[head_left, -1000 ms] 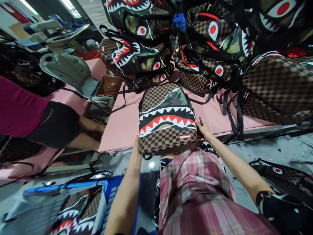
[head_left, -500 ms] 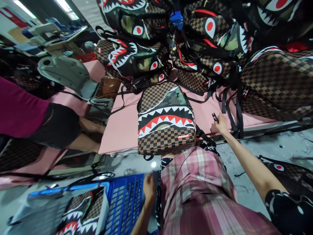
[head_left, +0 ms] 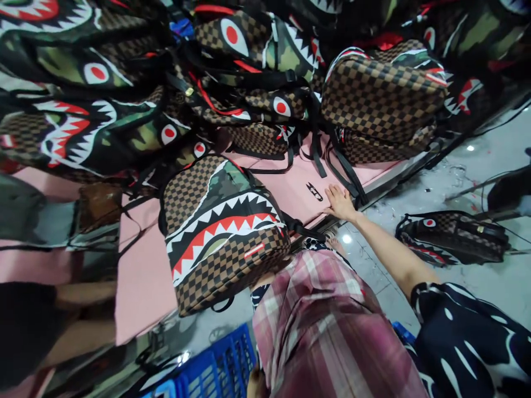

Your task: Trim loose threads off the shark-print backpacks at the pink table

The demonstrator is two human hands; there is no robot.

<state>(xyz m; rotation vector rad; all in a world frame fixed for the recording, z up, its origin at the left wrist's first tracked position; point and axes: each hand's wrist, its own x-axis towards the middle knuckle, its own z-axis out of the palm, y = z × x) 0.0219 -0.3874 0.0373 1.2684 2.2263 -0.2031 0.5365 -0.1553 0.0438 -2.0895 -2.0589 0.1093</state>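
My right hand lies on the pink tabletop, fingers spread and holding nothing. Just left of its fingertips rests a pair of small black thread snips. A brown-checked backpack with a camouflage patch and a red-and-white shark mouth lies at the near edge of the table, in front of my lap. Only a dark part of my left hand shows at the bottom edge, beside a blue plastic basket; its fingers cannot be made out.
Similar backpacks are piled along the table's far side, with a checked one at the right. Another backpack lies on the thread-littered floor. At the left are another person's legs.
My right hand has let go of the thread snips and opened flat on the table. The view has swung right, and my left hand has dropped mostly out of frame.
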